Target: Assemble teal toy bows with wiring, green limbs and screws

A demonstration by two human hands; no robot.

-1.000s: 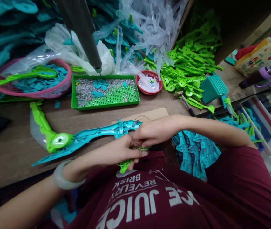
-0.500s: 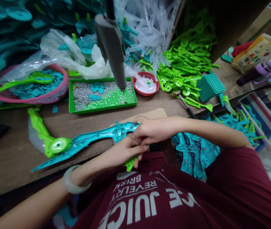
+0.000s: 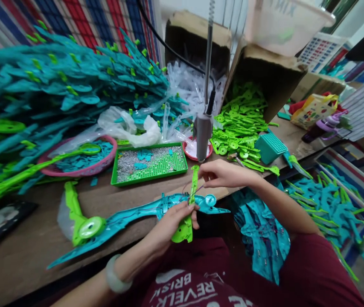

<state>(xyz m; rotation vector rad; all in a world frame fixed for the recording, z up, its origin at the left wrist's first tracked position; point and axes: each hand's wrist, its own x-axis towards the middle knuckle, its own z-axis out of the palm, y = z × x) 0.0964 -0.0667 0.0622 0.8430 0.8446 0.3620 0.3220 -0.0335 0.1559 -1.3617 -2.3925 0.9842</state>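
Note:
My left hand (image 3: pixel 180 215) is closed around a narrow lime-green plastic part (image 3: pixel 186 230), held upright over the bench edge. Close to its upper end, my right hand (image 3: pixel 223 173) has its fingers curled, and a thin dark wire (image 3: pixel 197 188) runs up to the fingertips. Behind the held part lies a long turquoise plastic piece (image 3: pixel 117 224), bow-shaped, with wires along it. A green arm with a round disc (image 3: pixel 91 229) is joined to its left end. The hanging grey electric screwdriver (image 3: pixel 203 136) points down just above my right hand.
A green tray (image 3: pixel 149 177) of screws, a pink basket (image 3: pixel 113 157) of turquoise pieces and a small red basket (image 3: pixel 210 150) stand behind. Piles of turquoise parts (image 3: pixel 73 85) and green parts (image 3: pixel 239 123) fill the back. More turquoise parts (image 3: pixel 261 238) hang at right.
My hands were together low by my shirt; now they are apart. The green part has come up into fuller view, and my right hand has moved up and right. The head view has tilted up.

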